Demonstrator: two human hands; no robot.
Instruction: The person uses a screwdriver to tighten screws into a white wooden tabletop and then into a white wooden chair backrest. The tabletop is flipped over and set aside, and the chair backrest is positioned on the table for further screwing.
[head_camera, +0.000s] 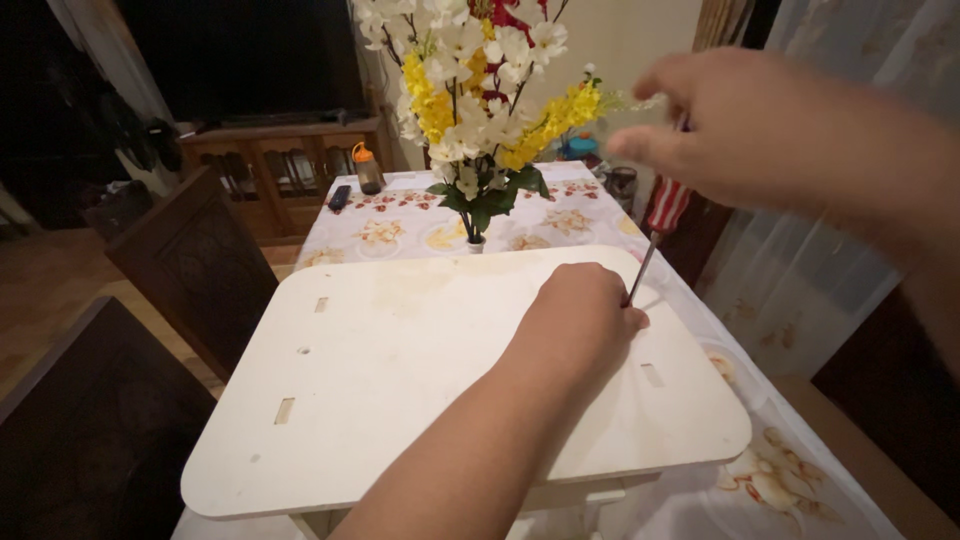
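Observation:
A white wooden board (400, 380) with rounded corners and small slots lies flat on the table. My left hand (580, 320) rests as a fist on the board near its far right side, right beside the tip of a screwdriver (655, 235). The screwdriver has a red and white striped handle and stands nearly upright with its tip on the board. My right hand (720, 120) is raised above it, gripping the top of the handle; the hand is blurred.
A vase of white, yellow and red flowers (480, 100) stands just behind the board on a flowered tablecloth (400, 215). An orange-capped bottle (367, 168) and a dark remote (339, 197) lie farther back. Dark wooden chairs (190, 260) stand at the left, curtains at the right.

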